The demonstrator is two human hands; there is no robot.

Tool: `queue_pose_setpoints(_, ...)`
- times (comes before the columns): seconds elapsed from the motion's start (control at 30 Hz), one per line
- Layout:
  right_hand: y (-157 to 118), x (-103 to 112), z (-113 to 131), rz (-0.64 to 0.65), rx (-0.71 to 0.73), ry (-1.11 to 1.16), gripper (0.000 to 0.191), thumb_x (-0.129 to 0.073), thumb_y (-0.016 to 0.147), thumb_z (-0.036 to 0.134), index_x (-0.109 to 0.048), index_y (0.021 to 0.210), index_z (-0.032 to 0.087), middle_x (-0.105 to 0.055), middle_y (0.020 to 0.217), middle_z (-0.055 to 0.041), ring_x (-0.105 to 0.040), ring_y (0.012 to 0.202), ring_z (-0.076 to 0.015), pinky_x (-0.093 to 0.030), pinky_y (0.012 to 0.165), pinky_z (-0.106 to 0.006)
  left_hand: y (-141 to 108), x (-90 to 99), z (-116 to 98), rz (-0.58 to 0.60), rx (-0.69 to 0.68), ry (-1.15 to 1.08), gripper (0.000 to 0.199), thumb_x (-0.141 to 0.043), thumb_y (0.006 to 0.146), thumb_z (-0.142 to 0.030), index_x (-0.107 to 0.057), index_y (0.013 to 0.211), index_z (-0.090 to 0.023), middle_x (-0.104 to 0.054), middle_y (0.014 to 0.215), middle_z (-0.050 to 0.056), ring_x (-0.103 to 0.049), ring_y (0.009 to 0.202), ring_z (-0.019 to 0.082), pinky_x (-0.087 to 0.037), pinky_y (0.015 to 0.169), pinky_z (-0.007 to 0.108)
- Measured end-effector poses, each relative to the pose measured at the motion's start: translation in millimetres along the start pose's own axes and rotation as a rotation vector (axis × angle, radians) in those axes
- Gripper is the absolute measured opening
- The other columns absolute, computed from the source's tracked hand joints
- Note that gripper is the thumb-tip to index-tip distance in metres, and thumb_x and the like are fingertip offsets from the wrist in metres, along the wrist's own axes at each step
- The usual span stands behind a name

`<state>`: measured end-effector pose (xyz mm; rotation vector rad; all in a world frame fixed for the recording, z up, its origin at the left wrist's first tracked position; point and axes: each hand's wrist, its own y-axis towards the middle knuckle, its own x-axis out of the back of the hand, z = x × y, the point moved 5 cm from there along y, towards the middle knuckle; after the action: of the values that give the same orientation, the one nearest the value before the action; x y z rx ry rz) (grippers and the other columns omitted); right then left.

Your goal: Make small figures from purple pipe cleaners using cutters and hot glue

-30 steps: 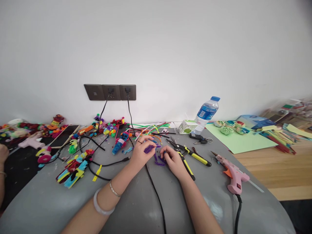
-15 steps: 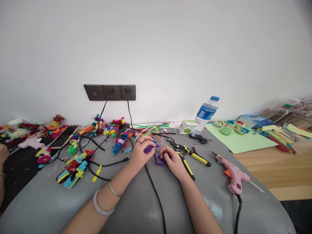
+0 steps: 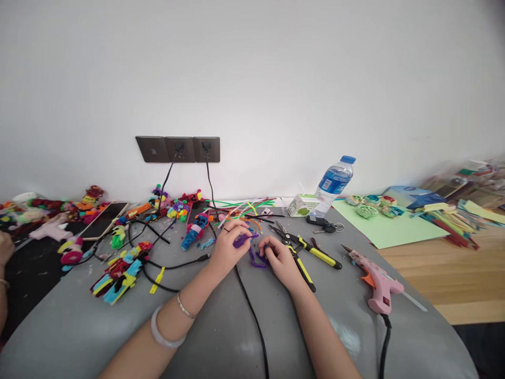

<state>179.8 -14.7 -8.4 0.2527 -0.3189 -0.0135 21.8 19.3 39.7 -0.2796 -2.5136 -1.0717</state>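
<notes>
My left hand is closed in a pinch on a purple pipe cleaner, just above the grey table. Beside it, my right hand has its fingers curled in at the thumb; whatever is between them is hidden. Short purple pipe cleaner pieces lie on the table between the hands. Immediately right of my right hand are pliers with yellow and black handles. A blue and pink pipe cleaner figure rests left of my left hand.
A pink glue gun lies at the right, its cord trailing forward. Loose pipe cleaners, a small box, a tilted water bottle and keys are along the wall. Black cables cross the table. Another person's hand is at far left.
</notes>
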Motion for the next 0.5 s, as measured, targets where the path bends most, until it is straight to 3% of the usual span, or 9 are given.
queue_pose_setpoints(0.5,0.2,-0.7,-2.0,-0.004,0.002,0.017,0.014,-0.041,0.087,0.017,-0.055,0.088,0.021,-0.054,0.067,0.0016,-0.047,0.061,-0.0153,-0.037,0.061,-0.027,0.6,-1.4,0.1,0.014,0.0,-0.03,0.018,-0.057,0.08,-0.004,-0.06,0.087,-0.02,-0.064,0.096,0.004,-0.062,0.098,0.02,-0.051,0.085,0.035)
